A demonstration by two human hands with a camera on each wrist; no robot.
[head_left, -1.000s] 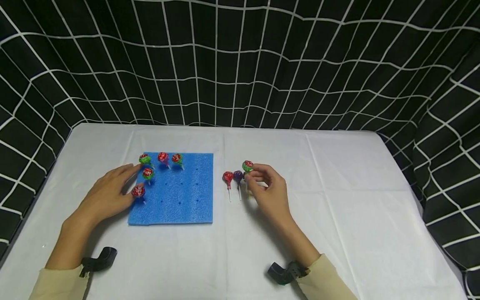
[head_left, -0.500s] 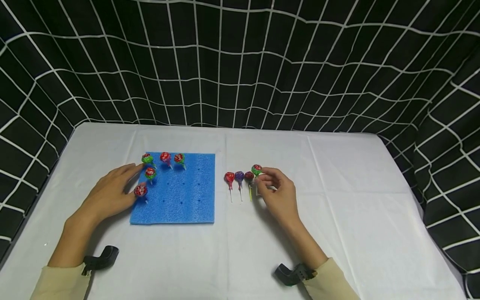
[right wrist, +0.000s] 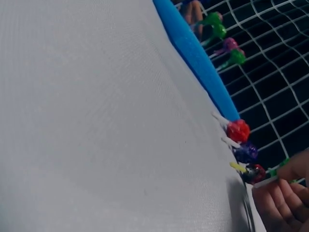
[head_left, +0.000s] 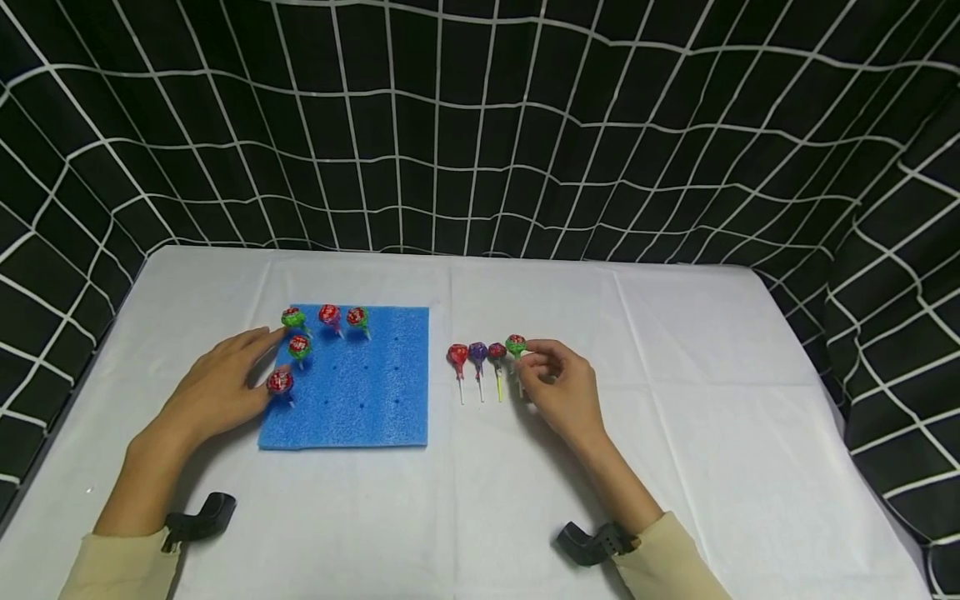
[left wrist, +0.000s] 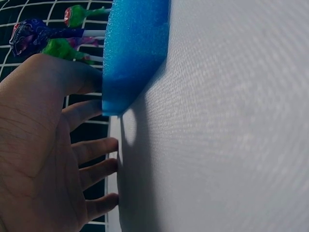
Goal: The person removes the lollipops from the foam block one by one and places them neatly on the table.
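The right hand is pinching a green lollipop between thumb and curled fingers, holding it at the right end of a row of three lollipops lying on the desk: red, purple and dark red. The green lollipop is sitting just beside the dark red one; whether its stick is touching the cloth cannot be told.

The left hand is resting flat at the left edge of the blue foam block, its fingers spread and relaxed, gripping nothing. Five lollipops are standing upright in the block: three along the far edge and two down the left column, the nearest touching the thumb side of the left hand. Several holes are showing unfilled.

Judged step: handling the green lollipop at the loose row, with the left hand steadying the block. Any next move is calling for a firm pinch on the stick, keeping it vertical over a free hole, while the left hand is pressing the foam down against sliding.
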